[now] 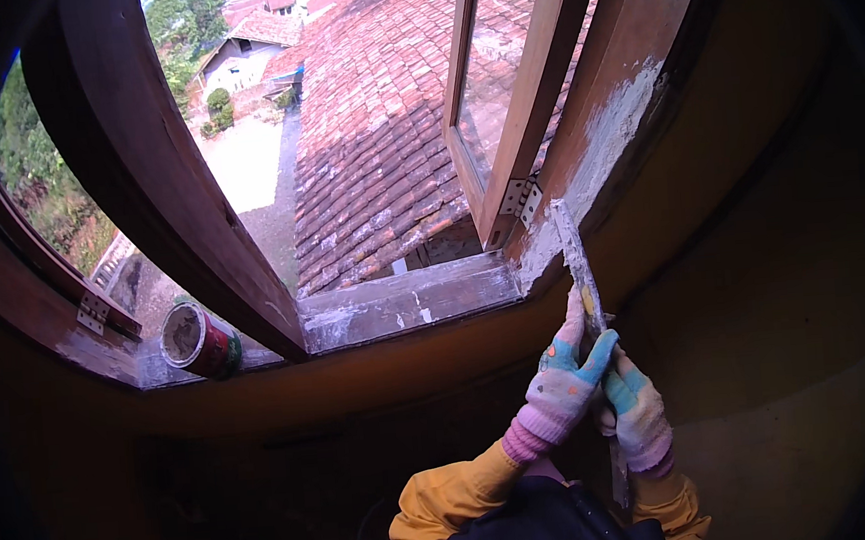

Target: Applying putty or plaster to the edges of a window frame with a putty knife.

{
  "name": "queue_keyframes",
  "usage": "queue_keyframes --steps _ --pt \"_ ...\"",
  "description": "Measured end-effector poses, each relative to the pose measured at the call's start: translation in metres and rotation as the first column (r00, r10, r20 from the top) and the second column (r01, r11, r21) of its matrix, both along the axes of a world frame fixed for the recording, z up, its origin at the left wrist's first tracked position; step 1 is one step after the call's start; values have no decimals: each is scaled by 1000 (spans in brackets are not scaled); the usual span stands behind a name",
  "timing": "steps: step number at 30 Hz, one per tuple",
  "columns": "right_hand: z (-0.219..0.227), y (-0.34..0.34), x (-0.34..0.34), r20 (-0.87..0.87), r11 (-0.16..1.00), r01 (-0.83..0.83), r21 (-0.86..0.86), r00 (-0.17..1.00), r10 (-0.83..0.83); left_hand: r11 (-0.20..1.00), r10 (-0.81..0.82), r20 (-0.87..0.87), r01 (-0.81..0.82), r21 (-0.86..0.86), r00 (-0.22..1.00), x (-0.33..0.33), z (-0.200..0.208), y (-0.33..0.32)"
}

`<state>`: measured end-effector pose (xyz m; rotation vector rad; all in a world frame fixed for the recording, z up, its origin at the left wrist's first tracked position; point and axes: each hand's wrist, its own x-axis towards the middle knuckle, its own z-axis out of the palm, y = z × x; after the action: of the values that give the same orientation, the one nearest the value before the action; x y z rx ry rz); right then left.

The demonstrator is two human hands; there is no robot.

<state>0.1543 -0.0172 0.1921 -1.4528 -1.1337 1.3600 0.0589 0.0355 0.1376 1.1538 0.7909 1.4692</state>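
Note:
A putty knife (570,240), its long narrow blade smeared with whitish paste, points up toward the lower right corner of the window frame. My left hand (559,387), in a pink, white and blue knit glove, grips it with the index finger laid along the blade. Just right of it, my right hand (643,418) in a matching glove is closed around the tool's lower part. A paste-covered flat strip (620,478) juts out below the right hand; whether it belongs to the same tool I cannot tell. White filler (615,122) coats the frame's right jamb beside the blade tip.
An open can (189,339) with a red and green side stands tilted on the sill at left. A wooden post (160,179) divides the window. The glazed sash (501,95) hangs open outward on a metal hinge (521,202). The sill (410,300) carries white smears. Outside lies a tiled roof (372,124).

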Motion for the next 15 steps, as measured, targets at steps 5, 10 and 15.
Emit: queue_keyframes --steps 5,10,15 --pt "-10 -3 -6 12 992 -116 -45 993 117 999 5 -230 -14 -37 973 -9 -39 -12" --pt "-6 -1 -8 37 976 -218 11 975 218 923 294 -402 -149 354 867 -18 -52 -21" --pt "17 3 -3 142 955 -147 259 983 112 972 -59 194 101 -212 979 -19 -47 -26"
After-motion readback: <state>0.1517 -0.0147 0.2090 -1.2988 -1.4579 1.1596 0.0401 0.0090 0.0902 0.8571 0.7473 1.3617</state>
